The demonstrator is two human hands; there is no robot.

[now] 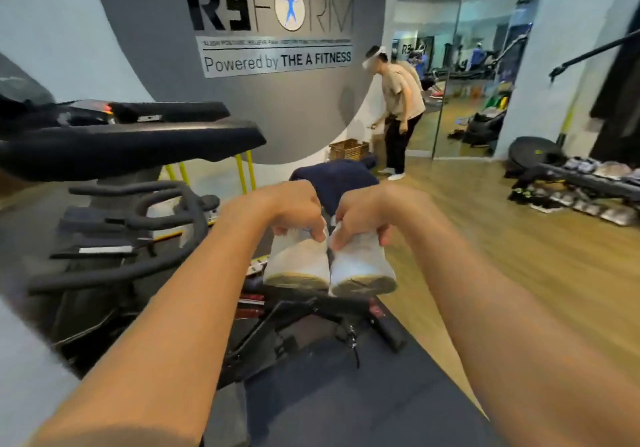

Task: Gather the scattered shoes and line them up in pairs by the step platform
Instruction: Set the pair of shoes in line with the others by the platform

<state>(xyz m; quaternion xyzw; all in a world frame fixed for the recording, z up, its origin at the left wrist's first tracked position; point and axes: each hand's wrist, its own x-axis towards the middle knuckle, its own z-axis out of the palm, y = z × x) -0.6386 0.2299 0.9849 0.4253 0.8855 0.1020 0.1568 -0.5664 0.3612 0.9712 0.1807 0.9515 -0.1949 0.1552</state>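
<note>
The two white fabric sneakers are partly hidden. The left hand point(294, 211) curls its fingers over the top of the left white sneaker point(298, 263), and the right hand point(367, 213) does the same on the right white sneaker point(362, 266). The collars and laces are covered, and only the pale uppers and worn tan-grey soles show, turned toward the camera. Each grip is closed on its own sneaker. The pair hangs side by side, touching or very nearly so, in the air above a black metal machine frame point(311, 311) and a dark blue-grey mat point(346, 394). They are well apart from the long black step platform point(588, 180) at the right, whose far end is cut off by the picture's edge. Blurred pale shoes sit on top of that platform. A row of shoes point(568, 201) lines the wooden plank floor point(519, 256) just in front of it, too smeared to tell their makes. A black exercise bike point(121, 142) fills the left side, its lower part lost in shadow. Behind the hands lies a dark navy cloth bundle point(336, 176), its near edge covered by them. A brown woven wicker basket point(348, 149) stands by the grey wall, beside another person in a beige shirt point(401, 93). What the basket holds cannot be seen from here.
</note>
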